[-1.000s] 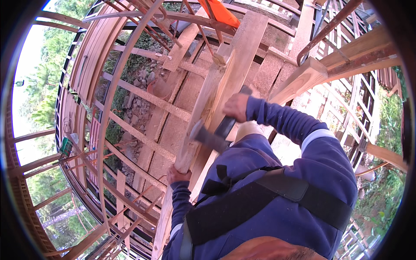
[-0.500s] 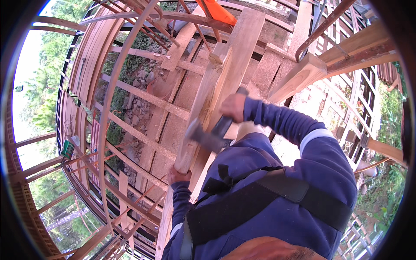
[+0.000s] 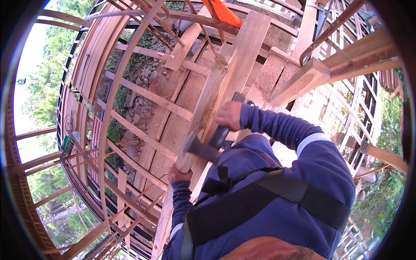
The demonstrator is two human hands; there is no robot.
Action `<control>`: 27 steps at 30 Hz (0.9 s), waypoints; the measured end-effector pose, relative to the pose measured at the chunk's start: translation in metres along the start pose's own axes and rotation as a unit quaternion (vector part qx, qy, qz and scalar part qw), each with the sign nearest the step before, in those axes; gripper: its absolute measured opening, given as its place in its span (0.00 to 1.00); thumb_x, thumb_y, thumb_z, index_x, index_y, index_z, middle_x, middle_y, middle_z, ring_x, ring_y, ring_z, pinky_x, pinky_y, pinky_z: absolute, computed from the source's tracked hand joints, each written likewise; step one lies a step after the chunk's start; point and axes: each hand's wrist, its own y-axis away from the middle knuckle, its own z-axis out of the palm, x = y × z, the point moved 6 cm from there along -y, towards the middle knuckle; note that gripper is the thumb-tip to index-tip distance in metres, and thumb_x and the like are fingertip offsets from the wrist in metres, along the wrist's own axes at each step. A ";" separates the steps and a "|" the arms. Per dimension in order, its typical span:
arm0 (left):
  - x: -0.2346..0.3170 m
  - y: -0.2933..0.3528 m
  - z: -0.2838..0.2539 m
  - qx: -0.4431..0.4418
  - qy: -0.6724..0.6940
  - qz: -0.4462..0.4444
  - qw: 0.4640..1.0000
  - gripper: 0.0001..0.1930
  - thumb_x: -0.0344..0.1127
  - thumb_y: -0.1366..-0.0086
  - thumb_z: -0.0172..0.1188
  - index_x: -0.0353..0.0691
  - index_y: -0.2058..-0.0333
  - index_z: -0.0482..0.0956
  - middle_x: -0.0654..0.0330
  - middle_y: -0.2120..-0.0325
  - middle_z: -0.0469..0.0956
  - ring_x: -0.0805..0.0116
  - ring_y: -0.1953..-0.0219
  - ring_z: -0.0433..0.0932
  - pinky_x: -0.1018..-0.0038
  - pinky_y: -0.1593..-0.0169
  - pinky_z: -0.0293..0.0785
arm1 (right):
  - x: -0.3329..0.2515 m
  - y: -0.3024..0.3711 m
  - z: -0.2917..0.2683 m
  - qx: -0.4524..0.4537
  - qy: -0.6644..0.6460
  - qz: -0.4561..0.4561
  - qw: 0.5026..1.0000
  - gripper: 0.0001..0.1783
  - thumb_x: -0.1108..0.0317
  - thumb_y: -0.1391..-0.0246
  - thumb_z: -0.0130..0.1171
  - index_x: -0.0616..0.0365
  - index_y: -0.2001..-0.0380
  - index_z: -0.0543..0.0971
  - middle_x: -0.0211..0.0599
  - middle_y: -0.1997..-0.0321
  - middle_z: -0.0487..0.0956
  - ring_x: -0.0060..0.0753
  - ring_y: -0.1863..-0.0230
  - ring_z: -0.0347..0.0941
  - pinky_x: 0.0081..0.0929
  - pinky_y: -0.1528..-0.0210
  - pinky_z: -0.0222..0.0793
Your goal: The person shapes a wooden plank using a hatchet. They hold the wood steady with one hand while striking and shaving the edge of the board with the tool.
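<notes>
Dark hammer [image 3: 203, 150] in right hand [image 3: 229, 116], timber [image 3: 202, 113] in left hand [image 3: 178, 175]

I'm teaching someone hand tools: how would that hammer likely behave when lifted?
The hammer should stay stiff: its dark handle looks straight. It is probably head-heavy, with the bulky head at one end. In a loose grip it might tip head-down, since the right hand holds it away from the head.

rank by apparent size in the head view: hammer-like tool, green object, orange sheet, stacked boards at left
1. stacked boards
2. hammer-like tool, held in the right hand
3. orange sheet
4. green object
</notes>
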 end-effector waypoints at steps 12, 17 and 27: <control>0.008 -0.002 -0.010 0.008 -0.009 -0.001 1.000 0.36 0.46 0.61 0.71 0.39 0.51 0.71 0.48 0.61 0.77 0.43 0.56 0.77 0.51 0.49 0.72 | 0.174 0.137 0.022 0.023 -0.088 0.605 0.791 0.18 0.61 0.54 0.61 0.55 0.59 0.81 0.56 0.65 0.82 0.60 0.57 0.80 0.47 0.53 0.76; 0.009 -0.005 -0.002 -0.006 -0.020 -0.016 1.000 0.36 0.46 0.62 0.71 0.39 0.52 0.71 0.48 0.60 0.77 0.43 0.55 0.77 0.51 0.49 0.72 | 0.133 0.115 0.006 -0.010 -0.033 0.635 0.772 0.19 0.64 0.52 0.56 0.55 0.55 0.81 0.55 0.59 0.83 0.59 0.55 0.80 0.49 0.50 0.76; 0.006 -0.004 0.004 0.008 -0.003 0.008 1.000 0.37 0.46 0.62 0.72 0.38 0.50 0.71 0.47 0.61 0.77 0.42 0.55 0.76 0.51 0.50 0.72 | 0.096 0.070 0.025 -0.116 0.068 0.140 0.981 0.12 0.66 0.52 0.59 0.53 0.62 0.77 0.41 0.68 0.80 0.49 0.64 0.81 0.45 0.60 0.77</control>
